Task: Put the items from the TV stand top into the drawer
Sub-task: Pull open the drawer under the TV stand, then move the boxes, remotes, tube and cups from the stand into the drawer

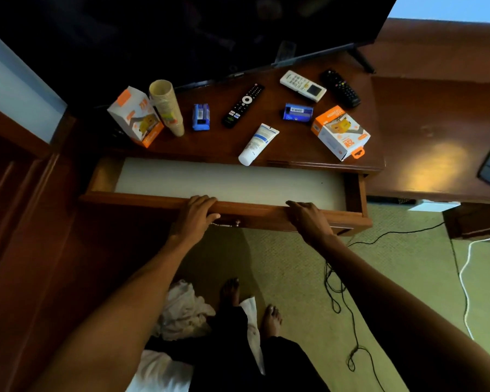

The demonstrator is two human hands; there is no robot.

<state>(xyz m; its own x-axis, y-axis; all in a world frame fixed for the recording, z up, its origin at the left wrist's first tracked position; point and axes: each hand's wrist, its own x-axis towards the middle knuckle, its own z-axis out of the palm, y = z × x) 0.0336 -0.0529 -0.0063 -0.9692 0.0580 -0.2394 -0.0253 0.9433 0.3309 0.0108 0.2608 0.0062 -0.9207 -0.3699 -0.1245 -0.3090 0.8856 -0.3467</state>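
TV stand [224,144], left hand [194,216] grips drawer [255,211], right hand [309,219] touches it

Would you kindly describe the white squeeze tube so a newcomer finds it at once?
Find the dark wooden TV stand below the black television. At its front edge, behind the open wooden drawer, lies the white plastic squeeze tube. Its neighbours, a black remote control and an orange-and-white box, are not tubes.

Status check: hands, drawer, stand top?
Left hand grips drawer front, right hand rests on it. Drawer open, nothing in. Tube at front edge of stand.
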